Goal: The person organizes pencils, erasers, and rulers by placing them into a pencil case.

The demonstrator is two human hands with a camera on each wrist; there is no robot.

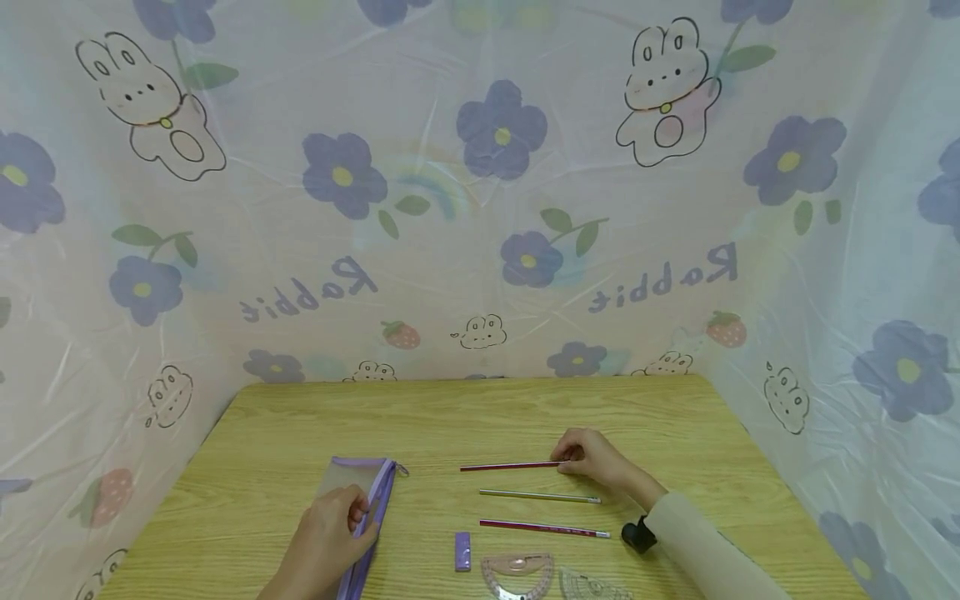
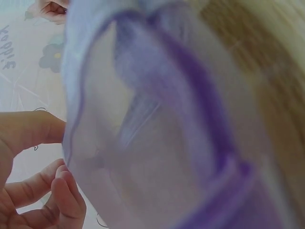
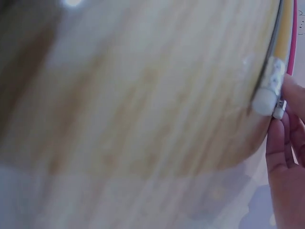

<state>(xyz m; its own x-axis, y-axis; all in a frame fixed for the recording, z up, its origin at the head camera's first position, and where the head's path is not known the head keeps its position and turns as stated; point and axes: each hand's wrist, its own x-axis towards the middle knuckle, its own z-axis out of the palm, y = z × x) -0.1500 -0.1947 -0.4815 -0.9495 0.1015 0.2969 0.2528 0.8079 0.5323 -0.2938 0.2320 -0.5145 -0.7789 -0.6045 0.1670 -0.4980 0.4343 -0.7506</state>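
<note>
Evidently the work centres on the slim dark-red wooden pencil (image 1: 510, 466) farthest from the person, lying nearly level above or on the wood-grain table (image 1: 300, 425); whether it is lifted at all I cannot tell. The right hand (image 1: 596, 460) pinches it at its right end, thumb and fingertips closed to about the pencil's thickness, with the small white eraser tip between them in the right wrist view and the shaft reaching leftward out of the grip, toward the case. Gripping at the very end probably leaves most of the length free. The left hand (image 1: 330, 533) pinches the edge of a translucent pencil case with purple trim and zip (image 1: 380, 492), thumb apart from curled fingers by little more than the thin material; that hold seems meant to steady the case and keep its unzipped mouth spread. Nearer the person than the held pencil lie a yellowish pencil (image 1: 540, 497) and a second red pencil (image 1: 543, 528), roughly parallel, perhaps set out so for easy picking. Beyond these, closer still, are a purple block eraser (image 1: 462, 552), a pinkish clear plastic protractor (image 1: 517, 565) and a clear plastic drawing tool (image 1: 596, 586), cut off by the frame.
</note>
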